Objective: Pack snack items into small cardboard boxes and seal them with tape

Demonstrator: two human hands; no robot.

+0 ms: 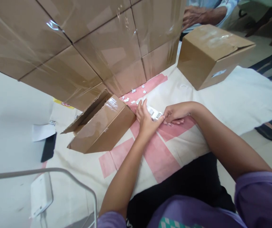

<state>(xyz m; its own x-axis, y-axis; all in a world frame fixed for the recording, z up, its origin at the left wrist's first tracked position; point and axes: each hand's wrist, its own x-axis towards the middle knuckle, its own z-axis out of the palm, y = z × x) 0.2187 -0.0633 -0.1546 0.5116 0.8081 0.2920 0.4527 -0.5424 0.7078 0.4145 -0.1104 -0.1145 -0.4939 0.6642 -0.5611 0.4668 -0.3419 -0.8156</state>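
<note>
Both my hands meet over a white strip of small labels (154, 113) lying on a white cloth with pink bands (164, 152). My left hand (145, 119) rests on the strip with its fingers pressed together, thumb reaching toward the right hand. My right hand (176, 113) is curled, pinching the strip's near end between thumb and fingers. An open cardboard box (102, 126) lies on its side just left of my left hand, flaps spread.
A tall stack of taped cardboard cartons (90, 44) fills the back. A closed carton (209, 53) stands at the right, with another person's hand (193, 15) behind it. Several white paper scraps (133, 93) dot the cloth. A black phone (48, 147) and a white device (41, 193) lie at the left.
</note>
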